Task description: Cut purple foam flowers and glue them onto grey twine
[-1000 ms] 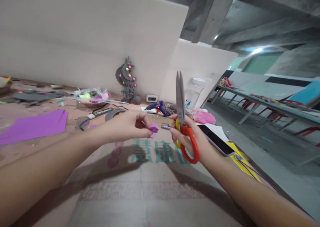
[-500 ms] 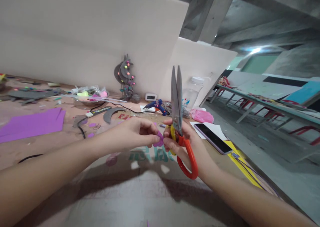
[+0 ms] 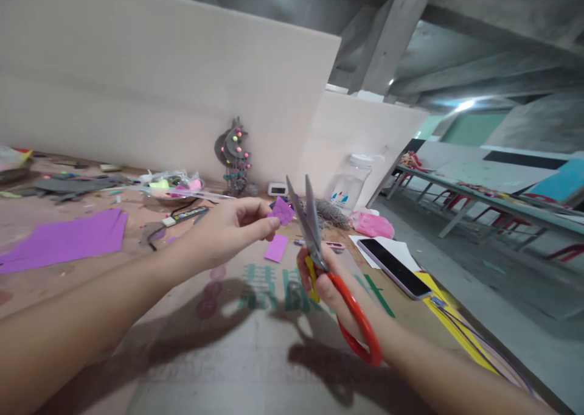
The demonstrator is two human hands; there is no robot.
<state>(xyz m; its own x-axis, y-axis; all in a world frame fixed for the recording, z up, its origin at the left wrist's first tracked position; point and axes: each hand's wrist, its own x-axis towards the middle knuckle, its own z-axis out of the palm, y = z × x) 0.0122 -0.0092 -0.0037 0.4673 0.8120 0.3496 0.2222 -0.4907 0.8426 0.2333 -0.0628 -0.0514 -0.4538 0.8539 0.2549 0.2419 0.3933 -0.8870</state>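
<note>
My left hand [image 3: 230, 227] pinches a small purple foam piece [image 3: 283, 210] between thumb and fingers, lifted above the table. My right hand [image 3: 325, 281] grips scissors [image 3: 314, 235] with orange and yellow handles; the blades point up and are slightly apart, their tips right beside the purple piece. A small purple rectangle [image 3: 276, 248] lies on the table just below the two hands.
Purple foam sheets [image 3: 64, 240] lie at the left. A phone [image 3: 393, 268] rests on white paper to the right, yellow sheets [image 3: 449, 308] beyond it. A grey moon-shaped decoration [image 3: 233, 153], a clear jar [image 3: 351, 181], a pink bag [image 3: 371, 225] and craft clutter line the back wall.
My left hand has lifted the purple piece up and away from my right hand. The scissors have dropped lower, tilted left, and their blades have parted.
</note>
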